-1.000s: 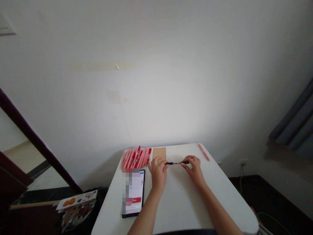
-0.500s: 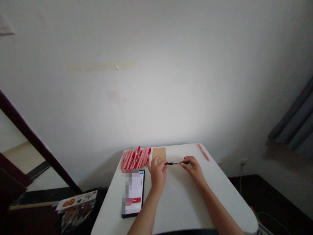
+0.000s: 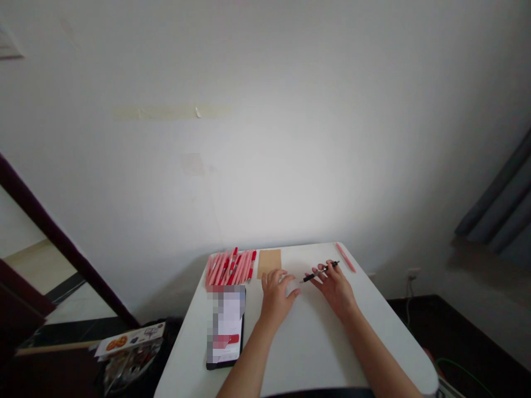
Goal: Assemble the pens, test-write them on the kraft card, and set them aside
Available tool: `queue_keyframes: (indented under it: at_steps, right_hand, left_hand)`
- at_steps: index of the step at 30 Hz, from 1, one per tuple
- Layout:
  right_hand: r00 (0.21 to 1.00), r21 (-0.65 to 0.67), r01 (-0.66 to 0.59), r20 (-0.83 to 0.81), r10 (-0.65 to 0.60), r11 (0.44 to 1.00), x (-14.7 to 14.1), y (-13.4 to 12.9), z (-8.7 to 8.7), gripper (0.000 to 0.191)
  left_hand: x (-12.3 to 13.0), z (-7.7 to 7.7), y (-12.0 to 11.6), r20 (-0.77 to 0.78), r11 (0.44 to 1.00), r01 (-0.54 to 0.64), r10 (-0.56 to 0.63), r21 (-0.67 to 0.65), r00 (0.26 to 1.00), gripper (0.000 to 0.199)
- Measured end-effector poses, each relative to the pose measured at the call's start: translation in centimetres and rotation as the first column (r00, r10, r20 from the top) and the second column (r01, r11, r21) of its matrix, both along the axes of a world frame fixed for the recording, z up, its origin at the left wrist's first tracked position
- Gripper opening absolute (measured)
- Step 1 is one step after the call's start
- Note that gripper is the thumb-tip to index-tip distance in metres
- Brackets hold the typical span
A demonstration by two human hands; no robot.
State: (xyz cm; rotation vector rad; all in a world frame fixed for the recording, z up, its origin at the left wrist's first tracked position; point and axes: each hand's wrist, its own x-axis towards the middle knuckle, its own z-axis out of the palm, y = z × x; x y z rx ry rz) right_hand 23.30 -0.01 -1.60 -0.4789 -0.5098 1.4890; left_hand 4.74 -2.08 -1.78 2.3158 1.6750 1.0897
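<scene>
A slim pen [image 3: 309, 277] with a black grip and a clear barrel is held in my right hand [image 3: 338, 290]. Its tip points left and down, and its black end rises past my fingers on the right. My left hand [image 3: 277, 298] is just left of the tip, thumb and fingers apart, holding nothing and not touching the pen. Beyond my left hand lies a brown paper pad [image 3: 269, 262]. A pile of pink and red pens [image 3: 230, 268] sits at the table's back left. One pink pen [image 3: 345, 257] lies alone near the back right edge.
A phone [image 3: 228, 326] with a lit, partly blurred screen lies on the white table [image 3: 307, 354], left of my left forearm. The table's back edge meets a plain wall [image 3: 274, 138]. On the floor at left, a dark bag [image 3: 133, 359] holds boxes and wrappers.
My left hand has let go of the pen and opened. In my right hand the pen has turned from level to slanting, tip lower left. The other pens and the phone stay put.
</scene>
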Motion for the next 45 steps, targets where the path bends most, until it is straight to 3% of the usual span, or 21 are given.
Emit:
queue_keyframes:
  at_steps: [4,8,38,45]
  right_hand:
    - [0.980,-0.042,-0.059,-0.190,0.050,0.997,0.8,0.1,0.0,0.021]
    - [0.958,-0.004,-0.135,-0.255,0.130,0.991,1.2,-0.1,0.2,0.029]
    - [0.961,-0.013,-0.087,-0.265,0.081,0.996,1.4,0.2,-0.3,0.024]
    - [0.963,-0.025,-0.083,-0.259,0.074,0.996,1.3,0.0,0.0,0.031]
  left_hand:
    - [-0.1,-0.3,-0.1,-0.091,0.997,-0.049,0.044,-0.053,0.995,0.034]
    - [-0.2,-1.0,-0.1,-0.181,0.991,-0.093,0.074,-0.101,0.981,0.036]
    - [-0.2,-1.1,-0.2,-0.230,0.986,-0.104,0.072,-0.128,0.970,0.038]
    - [-0.2,-1.2,-0.1,-0.229,0.987,-0.107,0.079,-0.117,0.970,0.039]
